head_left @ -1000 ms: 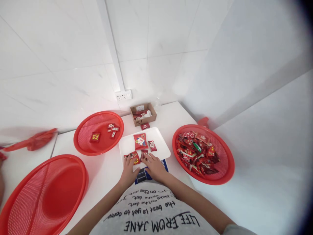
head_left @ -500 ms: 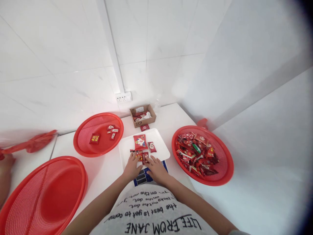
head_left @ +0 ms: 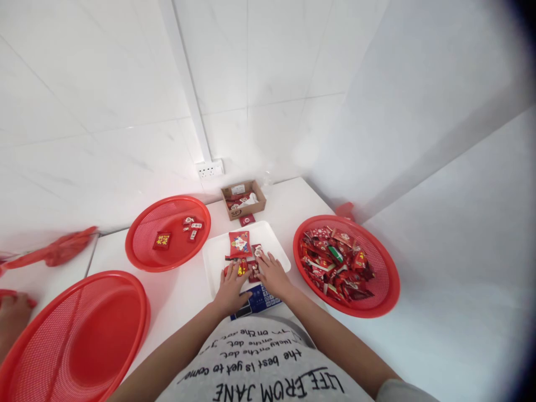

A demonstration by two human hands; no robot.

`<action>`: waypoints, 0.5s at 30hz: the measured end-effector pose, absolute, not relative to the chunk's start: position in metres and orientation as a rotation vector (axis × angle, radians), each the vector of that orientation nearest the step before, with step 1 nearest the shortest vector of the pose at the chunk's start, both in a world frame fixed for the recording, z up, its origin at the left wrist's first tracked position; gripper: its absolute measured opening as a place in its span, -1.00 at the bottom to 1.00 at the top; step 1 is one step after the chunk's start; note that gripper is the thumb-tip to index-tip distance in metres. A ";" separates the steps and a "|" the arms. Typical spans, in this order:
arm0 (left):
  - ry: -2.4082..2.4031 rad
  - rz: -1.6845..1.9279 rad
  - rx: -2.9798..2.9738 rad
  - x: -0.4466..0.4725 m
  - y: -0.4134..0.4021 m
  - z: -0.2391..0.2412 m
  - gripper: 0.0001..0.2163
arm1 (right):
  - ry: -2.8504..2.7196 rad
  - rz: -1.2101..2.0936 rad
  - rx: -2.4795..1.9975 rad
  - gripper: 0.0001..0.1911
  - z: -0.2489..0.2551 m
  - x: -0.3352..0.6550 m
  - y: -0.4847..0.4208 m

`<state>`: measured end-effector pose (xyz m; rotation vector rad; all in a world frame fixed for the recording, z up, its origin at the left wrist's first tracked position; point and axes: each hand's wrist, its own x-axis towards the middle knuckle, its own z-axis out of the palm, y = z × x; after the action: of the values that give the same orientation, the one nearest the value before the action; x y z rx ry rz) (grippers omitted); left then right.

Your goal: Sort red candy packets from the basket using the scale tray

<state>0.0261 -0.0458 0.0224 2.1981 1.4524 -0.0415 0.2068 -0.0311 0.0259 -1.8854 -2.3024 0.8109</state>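
Note:
A white tray (head_left: 274,237) sits on a scale whose blue keypad panel (head_left: 268,298) shows at its near edge. On the tray lies a large red snack packet (head_left: 239,244) with a printed figure, and smaller red packets are close below it. My left hand (head_left: 228,291) rests with fingers spread over a red packet with yellow lettering (head_left: 242,267). Fingers stretched out, my right hand (head_left: 274,276) touches a small red packet with a white label (head_left: 257,249). Another dark red packet (head_left: 253,272) lies between my hands, partly covered.
A red basket (head_left: 387,279) heaped with packets stands at right. At left are a red basket (head_left: 142,254) with a few packets and a larger one (head_left: 125,335). A small cardboard box (head_left: 247,211) is behind the tray. Another person's hand (head_left: 14,315) shows at far left.
My right hand has moved up and right to the small white-labelled packet, which now sits straighter and nearer the large packet. More of the keypad shows. My left hand stays over the packets.

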 end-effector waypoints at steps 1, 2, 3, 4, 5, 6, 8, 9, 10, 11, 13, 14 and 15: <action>1.441 -0.065 2.205 0.026 -0.046 0.022 -0.38 | -2.317 0.827 -1.868 -0.44 0.026 0.206 -0.031; 1.435 -0.080 2.211 0.025 -0.046 0.021 -0.37 | -2.329 0.842 -1.851 -0.44 0.026 0.205 -0.031; 1.430 -0.086 2.216 0.025 -0.046 0.020 -0.37 | -2.336 0.856 -1.835 -0.44 0.027 0.204 -0.032; 1.427 -0.081 2.220 0.024 -0.046 0.020 -0.37 | -2.337 0.868 -1.820 -0.44 0.027 0.204 -0.033; 1.420 -0.064 2.224 0.023 -0.046 0.019 -0.37 | -2.332 0.873 -1.803 -0.44 0.027 0.205 -0.034; 1.408 -0.037 2.227 0.022 -0.046 0.019 -0.38 | -2.318 0.868 -1.789 -0.44 0.027 0.206 -0.035; 1.400 0.039 2.227 0.018 -0.046 0.020 -0.41 | -2.269 0.822 -1.764 -0.45 0.026 0.212 -0.037; 1.414 0.089 2.225 0.015 -0.046 0.020 -0.43 | -2.232 0.783 -1.761 -0.47 0.024 0.217 -0.039; 1.448 0.146 2.221 0.011 -0.045 0.020 -0.45 | -2.184 0.737 -1.771 -0.48 0.022 0.223 -0.040; 1.505 0.206 2.213 0.005 -0.044 0.020 -0.47 | -2.132 0.686 -1.792 -0.50 0.020 0.231 -0.042; 1.689 0.324 2.170 -0.012 -0.039 0.019 -0.51 | -2.015 0.561 -1.861 -0.54 0.013 0.251 -0.046; 1.799 0.369 2.133 -0.023 -0.035 0.019 -0.52 | -1.973 0.492 -1.888 -0.55 0.009 0.262 -0.048; 1.916 0.398 2.082 -0.035 -0.031 0.020 -0.52 | -1.938 0.426 -1.912 -0.55 0.004 0.274 -0.050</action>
<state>-0.0355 -0.0311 0.0197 2.0824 1.9160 0.3982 0.2744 -0.0502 0.0040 -1.9117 -1.9375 0.4260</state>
